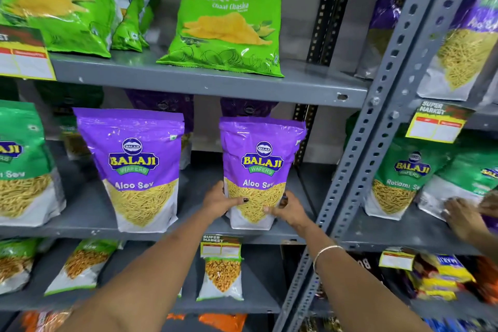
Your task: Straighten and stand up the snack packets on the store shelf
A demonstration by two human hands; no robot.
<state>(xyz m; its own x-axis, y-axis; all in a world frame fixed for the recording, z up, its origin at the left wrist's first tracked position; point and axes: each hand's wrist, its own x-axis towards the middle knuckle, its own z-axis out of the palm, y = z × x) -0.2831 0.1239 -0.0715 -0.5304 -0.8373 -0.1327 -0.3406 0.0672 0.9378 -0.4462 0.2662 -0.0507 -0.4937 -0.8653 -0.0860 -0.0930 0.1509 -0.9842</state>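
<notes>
So the grey slotted-steel shelf rack (204,83) is stocked front-facing, which is why the pouches sit near the front lip with their labels out, easy for a shopper to read. On the middle shelf board (89,221), the left purple glossy Aloo Sev stand-up pouch (134,167) stands on its own base with a slight tilt, well apart from its twin. Up top, the green crinkly Crunchem chip bag (229,27) leans back against the wall rather than standing square, so that one probably needs attention too.

The right purple Aloo Sev pouch (260,170) is the one being handled, upright near the shelf's right end. The person's left hand (222,201) and right hand (289,210) bracket its lower corners, likely to square up the base so it stands. Each grip is closed lightly onto the pouch, thumbs on the front face, fingers wrapped round the sides.

Someone else's hand (462,217) is touching packets in the next bay.
</notes>
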